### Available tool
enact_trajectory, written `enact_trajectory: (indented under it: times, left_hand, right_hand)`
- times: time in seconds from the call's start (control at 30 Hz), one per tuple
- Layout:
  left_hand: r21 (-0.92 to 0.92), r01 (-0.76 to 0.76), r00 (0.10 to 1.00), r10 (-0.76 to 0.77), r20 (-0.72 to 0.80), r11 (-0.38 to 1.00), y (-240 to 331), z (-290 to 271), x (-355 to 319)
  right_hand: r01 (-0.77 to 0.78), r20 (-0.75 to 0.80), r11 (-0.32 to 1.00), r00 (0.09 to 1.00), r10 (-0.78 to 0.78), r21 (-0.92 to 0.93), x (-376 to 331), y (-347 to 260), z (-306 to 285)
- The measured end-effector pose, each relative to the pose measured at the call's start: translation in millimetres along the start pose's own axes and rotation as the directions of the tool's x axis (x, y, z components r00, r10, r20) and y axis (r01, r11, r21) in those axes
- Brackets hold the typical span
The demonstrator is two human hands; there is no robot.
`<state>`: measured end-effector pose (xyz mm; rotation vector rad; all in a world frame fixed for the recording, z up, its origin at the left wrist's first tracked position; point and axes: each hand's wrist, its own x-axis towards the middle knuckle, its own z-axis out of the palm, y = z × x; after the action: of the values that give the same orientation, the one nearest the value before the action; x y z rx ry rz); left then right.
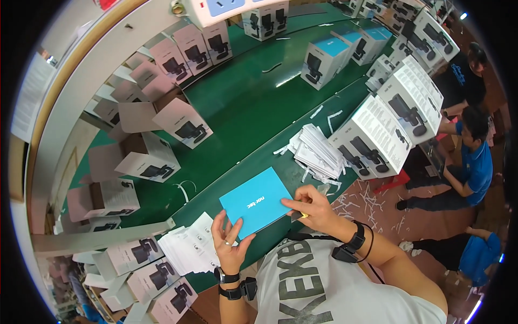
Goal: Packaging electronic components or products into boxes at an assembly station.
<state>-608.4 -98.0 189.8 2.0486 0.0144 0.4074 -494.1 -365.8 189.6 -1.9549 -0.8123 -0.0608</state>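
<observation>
A turquoise rectangular flat box (256, 201) with white lettering is between my two hands, above the green bench edge; its depth is hardly visible. My left hand (229, 237) grips its left end, thumb on the lower front and fingers at the side. My right hand (314, 209) pinches its right end, with the thumb on top. Under the right fingers shows a small yellow and black tool (300, 215), mostly hidden, its kind unclear. A stack of printed sheets (194, 245) lies beside the left hand, and a pile of folded white leaflets (318, 154) lies beyond the right.
Open cartons (148, 156) line the left of the green conveyor belt (243, 102). Closed cartons with turquoise tops (325, 56) stand farther along. Large printed boxes (372, 135) are stacked at the right. A co-worker in blue (475, 156) sits beyond them. Paper strips litter the floor (372, 208).
</observation>
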Motion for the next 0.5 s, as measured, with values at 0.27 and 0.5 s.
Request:
enact_trajectory:
  times: [0.27,0.5]
  left_hand:
    - [0.413,-0.285,0.952,0.207,0.223,0.865,26,-18,23]
    - [0.688,-0.232,0.951,0.012,0.309,0.687,44,50,23]
  right_hand:
    - [0.097,-0.055,0.972,0.992,-0.111,-0.215,-11,7,7]
    - [0.19,0.031,0.943,0.981,-0.189,-0.272,-22,8,22]
